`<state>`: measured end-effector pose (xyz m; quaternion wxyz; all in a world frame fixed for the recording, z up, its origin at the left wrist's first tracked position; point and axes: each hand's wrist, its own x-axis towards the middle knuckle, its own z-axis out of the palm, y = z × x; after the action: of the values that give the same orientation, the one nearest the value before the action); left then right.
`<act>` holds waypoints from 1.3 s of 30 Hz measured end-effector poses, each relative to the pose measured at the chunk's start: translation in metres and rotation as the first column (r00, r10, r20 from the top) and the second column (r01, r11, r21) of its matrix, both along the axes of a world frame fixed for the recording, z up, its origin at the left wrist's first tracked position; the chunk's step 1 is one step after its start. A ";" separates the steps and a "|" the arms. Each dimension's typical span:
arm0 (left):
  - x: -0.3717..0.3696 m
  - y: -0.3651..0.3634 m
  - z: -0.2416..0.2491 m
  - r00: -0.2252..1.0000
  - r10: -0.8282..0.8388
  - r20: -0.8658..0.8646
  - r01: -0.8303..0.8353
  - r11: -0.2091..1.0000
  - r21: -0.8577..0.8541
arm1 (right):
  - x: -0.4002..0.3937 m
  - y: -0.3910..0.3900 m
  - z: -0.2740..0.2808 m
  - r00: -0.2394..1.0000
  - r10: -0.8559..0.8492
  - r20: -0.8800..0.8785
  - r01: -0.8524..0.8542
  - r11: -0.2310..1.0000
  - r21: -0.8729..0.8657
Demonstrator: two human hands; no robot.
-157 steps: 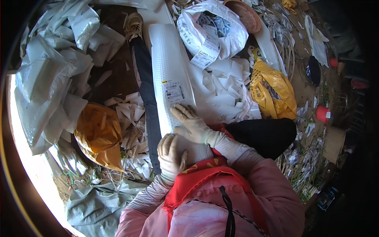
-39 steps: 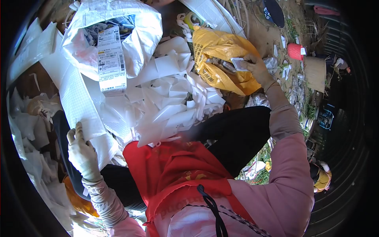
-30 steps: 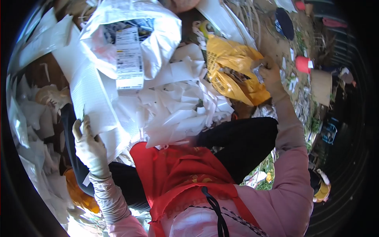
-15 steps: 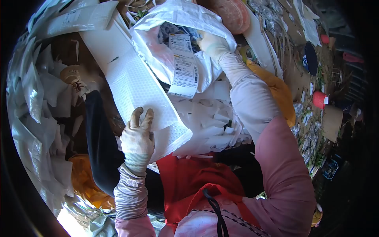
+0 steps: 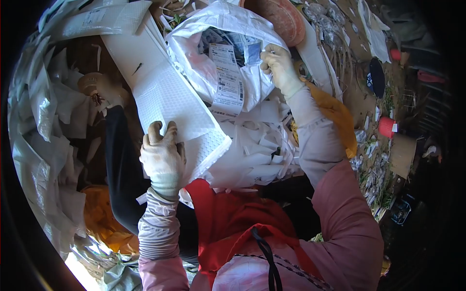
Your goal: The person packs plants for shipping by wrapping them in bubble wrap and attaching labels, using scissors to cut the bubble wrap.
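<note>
A white woven sack (image 5: 257,89) lies with its mouth rolled open, showing many small packets inside. At the right of the mouth my gloved right hand (image 5: 280,68) pinches a small blue-and-silver packet (image 5: 253,53). A long printed paper label strip (image 5: 226,80) hangs over the sack's near rim. My gloved left hand (image 5: 163,153) grips the near left edge of a white bubble-wrap bag (image 5: 172,104), its fingers curled on the top face. The thumb's hold is partly hidden. White paper scraps (image 5: 262,150) are heaped below the sack, close to my lap.
Filled clear-white packages (image 5: 41,111) pile along the left. A reddish clay-coloured pot (image 5: 281,22) stands beyond the sack. Orange cloth or plastic (image 5: 335,114) lies by my right forearm. A red cup-like object (image 5: 387,127) and plant debris are at right.
My right hand has come out of the sack's mouth, toward the lower right, with a small packet now in its fingers. The left hand stays on the bubble-wrap bag, shifted slightly left and up.
</note>
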<state>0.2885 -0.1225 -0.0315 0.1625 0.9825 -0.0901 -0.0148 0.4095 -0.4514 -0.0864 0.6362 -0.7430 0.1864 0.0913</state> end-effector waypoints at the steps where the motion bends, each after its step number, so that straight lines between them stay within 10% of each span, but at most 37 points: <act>1: 0.002 -0.002 0.005 0.996 -0.032 0.088 0.027 0.998 0.058 | -0.018 0.010 0.019 0.999 -0.022 0.047 0.015 0.989 0.145; 4: -0.004 -0.008 -0.006 0.999 0.012 -0.046 -0.003 0.981 0.195 | -0.084 0.049 0.080 0.991 0.076 0.113 -0.123 0.859 0.497; 7: -0.016 -0.017 -0.021 0.999 -0.047 0.002 0.046 0.971 0.236 | -0.146 0.103 0.115 0.957 0.291 0.007 -0.286 0.935 0.208; 9: -0.032 -0.030 -0.015 0.999 -0.052 0.008 0.049 0.980 0.195 | -0.189 0.129 0.101 0.786 0.610 0.100 -0.417 0.644 -0.641; 12: -0.076 -0.054 0.003 0.996 -0.084 0.007 0.083 0.990 0.115 | -0.213 0.147 0.077 0.841 0.530 -0.111 -0.424 0.517 -0.744; 14: -0.102 -0.063 0.018 0.993 -0.120 0.007 0.118 0.989 0.088 | -0.214 0.139 0.051 0.911 0.400 -0.104 -0.411 0.848 -0.334; 18: -0.114 -0.062 0.041 0.997 -0.063 0.040 0.063 0.998 0.001 | -0.244 0.137 0.058 0.984 0.173 -0.051 -0.180 0.948 -0.262; 19: -0.114 -0.060 0.050 0.999 -0.030 0.014 0.030 0.999 -0.037 | -0.249 0.146 0.072 0.995 -0.076 -0.063 0.092 0.948 0.306; 20: -0.113 -0.055 0.050 0.995 -0.048 0.087 0.051 0.998 -0.029 | -0.254 0.150 0.082 0.941 -0.275 -0.197 0.324 0.568 0.757; 21: -0.112 -0.049 0.051 0.995 -0.057 0.082 0.059 0.998 -0.018 | -0.260 0.143 0.089 0.953 -0.224 -0.203 0.298 0.583 0.756; 22: -0.110 -0.045 0.051 0.994 -0.076 0.078 0.077 0.997 -0.011 | -0.265 0.142 0.090 0.947 -0.238 -0.215 0.320 0.640 0.698; 24: -0.101 -0.035 0.037 0.980 -0.145 0.134 0.141 0.989 0.036 | -0.285 0.127 0.089 0.924 0.000 0.381 -0.185 0.875 0.448; 28: -0.074 -0.016 0.044 0.976 -0.217 -0.014 0.214 0.951 0.222 | -0.372 0.088 0.159 0.666 0.110 0.738 0.007 0.988 -0.154; 29: -0.056 0.010 0.036 0.777 -0.558 0.291 0.438 0.812 0.386 | -0.400 0.060 0.171 0.652 0.110 0.750 0.092 0.971 -0.222; 30: -0.061 0.002 0.071 0.927 -0.350 0.132 0.270 0.871 0.410 | -0.427 0.033 0.182 0.641 0.108 0.760 0.180 0.941 -0.285; 31: -0.044 0.024 0.080 0.907 -0.263 0.330 0.249 0.965 0.084 | -0.467 -0.015 0.183 0.688 0.008 0.726 0.312 0.899 -0.306; 33: -0.091 -0.043 0.150 0.995 0.089 0.055 -0.103 0.912 0.397 | -0.550 -0.106 0.158 0.763 -0.350 0.544 0.589 0.723 -0.361; 36: -0.060 -0.004 0.080 0.919 -0.338 0.205 0.048 0.610 0.791 | -0.673 -0.202 0.084 0.581 -0.810 0.075 0.681 0.434 -0.590; 39: -0.064 -0.024 0.084 0.837 -0.471 0.279 -0.029 0.470 0.882 | -0.736 -0.191 0.003 0.569 -0.717 -0.404 0.383 0.665 -0.641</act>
<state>0.2247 -0.1469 0.0528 -0.3794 0.8776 -0.2398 0.1686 -0.3264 -0.6428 -0.0830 0.3217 -0.6998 0.6336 0.0727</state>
